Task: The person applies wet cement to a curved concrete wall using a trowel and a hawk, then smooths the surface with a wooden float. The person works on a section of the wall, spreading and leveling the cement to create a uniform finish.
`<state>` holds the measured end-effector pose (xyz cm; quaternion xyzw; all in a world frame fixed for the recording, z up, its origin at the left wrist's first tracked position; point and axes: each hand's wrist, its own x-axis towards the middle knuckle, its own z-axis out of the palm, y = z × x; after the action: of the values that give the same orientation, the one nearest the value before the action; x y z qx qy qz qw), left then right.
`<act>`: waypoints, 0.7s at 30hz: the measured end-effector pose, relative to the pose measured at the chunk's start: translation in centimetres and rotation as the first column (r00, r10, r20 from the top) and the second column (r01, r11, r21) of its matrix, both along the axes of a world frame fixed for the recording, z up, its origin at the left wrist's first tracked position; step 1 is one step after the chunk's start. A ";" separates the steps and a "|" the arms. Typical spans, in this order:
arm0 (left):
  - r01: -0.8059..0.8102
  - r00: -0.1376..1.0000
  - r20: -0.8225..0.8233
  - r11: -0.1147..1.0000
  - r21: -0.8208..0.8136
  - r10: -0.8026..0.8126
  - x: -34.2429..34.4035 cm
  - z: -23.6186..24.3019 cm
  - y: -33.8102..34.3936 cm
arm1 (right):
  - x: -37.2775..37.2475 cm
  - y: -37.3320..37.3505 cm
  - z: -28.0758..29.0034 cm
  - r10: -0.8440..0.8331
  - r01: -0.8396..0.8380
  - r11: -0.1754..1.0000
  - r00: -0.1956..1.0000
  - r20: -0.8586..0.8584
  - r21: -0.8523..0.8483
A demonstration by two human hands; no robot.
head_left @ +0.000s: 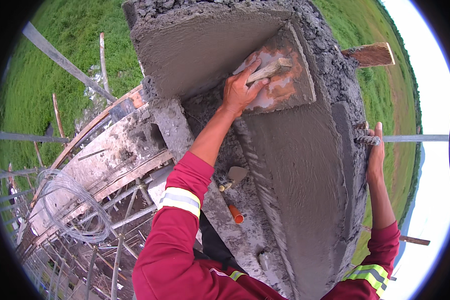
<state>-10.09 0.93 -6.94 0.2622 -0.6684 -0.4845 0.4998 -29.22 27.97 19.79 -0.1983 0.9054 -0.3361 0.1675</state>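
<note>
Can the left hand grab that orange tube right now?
Probably not right now: the left hand is holding the wooden handle of the float. If it let go, the orange tube looks reachable, since nothing seems to lie over its open end.

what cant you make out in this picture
All in the head view:
- Float: underside, hidden by its own board.
- Left hand: palm, hidden by the back of the hand.
- Dark trousers: mostly hidden by the red jacket.
- Orange pipe: inside, too small.
- Small pale object: too small to identify.
</note>
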 end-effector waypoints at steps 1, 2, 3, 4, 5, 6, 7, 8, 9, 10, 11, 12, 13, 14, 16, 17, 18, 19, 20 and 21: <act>-0.019 0.999 -0.028 1.000 -0.018 0.018 0.6 0.0 0.2 | -0.2 0.1 0.0 0.015 -0.015 1.000 1.000 0.012 -0.001; -0.037 0.998 -0.053 0.999 -0.035 0.035 1.2 0.1 0.3 | -0.3 0.2 0.0 -0.001 0.000 1.000 1.000 0.002 0.020; -0.075 0.995 -0.071 0.997 -0.031 0.073 2.1 0.2 0.7 | -0.4 0.3 0.0 0.015 -0.015 1.000 1.000 0.023 -0.005; -0.104 0.991 -0.086 0.994 -0.027 0.102 3.5 0.2 1.5 | -0.4 0.4 -0.1 -0.005 0.005 1.000 1.000 0.021 -0.010; -0.128 0.987 -0.094 0.992 -0.008 0.127 5.5 0.2 2.7 | -0.5 0.4 -0.2 -0.007 0.007 1.000 0.999 0.039 -0.017; -0.148 0.977 -0.159 0.989 -0.017 0.144 8.2 0.2 3.9 | -0.5 0.5 -0.1 -0.001 0.001 0.999 1.000 0.019 0.032; -0.175 0.974 -0.154 0.983 -0.054 0.165 11.0 0.1 5.3 | -0.5 0.5 -0.1 0.009 -0.009 0.999 1.000 -0.013 0.039; -0.175 0.981 -0.078 0.983 0.060 0.179 13.3 -0.2 6.4 | -0.5 0.4 -0.1 0.029 -0.028 0.999 0.999 -0.032 0.043; -0.184 0.982 -0.021 0.975 0.126 0.188 15.6 -0.5 7.5 | -0.4 0.3 0.0 0.055 -0.052 0.998 0.997 -0.048 0.045; -0.191 0.982 0.026 0.967 0.166 0.189 17.1 -0.7 8.4 | -0.3 0.3 0.1 0.050 -0.048 0.998 0.998 -0.049 0.042; -0.181 0.983 0.064 0.964 0.195 0.172 17.8 -0.7 9.0 | -0.2 0.3 0.2 0.042 -0.039 0.998 0.998 -0.052 0.048; -0.160 0.985 0.091 0.965 0.206 0.144 17.9 -0.9 9.2 | -0.1 0.2 0.3 0.047 -0.045 0.997 0.998 -0.047 0.055; -0.134 0.989 0.094 0.973 0.190 0.118 17.1 -0.9 9.0 | 0.0 0.2 0.4 0.054 -0.051 0.997 0.998 -0.046 0.060; -0.111 0.991 0.090 0.980 0.164 0.098 16.0 -0.8 8.7 | 0.2 0.2 0.4 0.056 -0.056 0.998 0.998 -0.017 0.033; -0.064 0.997 0.051 0.995 0.072 0.060 12.2 -0.5 7.0 | 0.3 0.1 0.4 0.032 -0.030 0.999 0.998 -0.052 0.033; -0.040 0.999 0.007 0.999 0.024 0.040 10.2 -0.4 6.0 | 0.4 0.1 0.4 0.038 -0.037 0.999 0.998 -0.050 0.029; -0.023 0.999 0.037 0.999 0.031 0.022 8.3 -0.3 5.3 | 0.4 0.1 0.3 0.014 -0.013 1.000 0.998 -0.054 0.029; -0.008 0.999 0.031 0.999 0.039 0.006 6.5 -0.3 4.6 | 0.3 0.1 0.3 0.001 0.001 1.000 0.999 -0.049 0.024; 0.001 0.999 0.034 1.000 0.031 -0.002 4.7 -0.3 3.9 | 0.3 0.1 0.2 -0.009 0.009 1.000 1.000 -0.028 0.013; 0.006 1.000 0.026 1.000 0.027 -0.007 3.3 -0.5 3.3 | 0.2 0.1 0.2 -0.007 0.008 1.000 0.999 -0.035 0.016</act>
<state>-6.78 4.25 -7.40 0.2730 -0.6691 -0.4916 0.4858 -29.07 28.04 19.95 -0.1992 0.9115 -0.3261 0.1520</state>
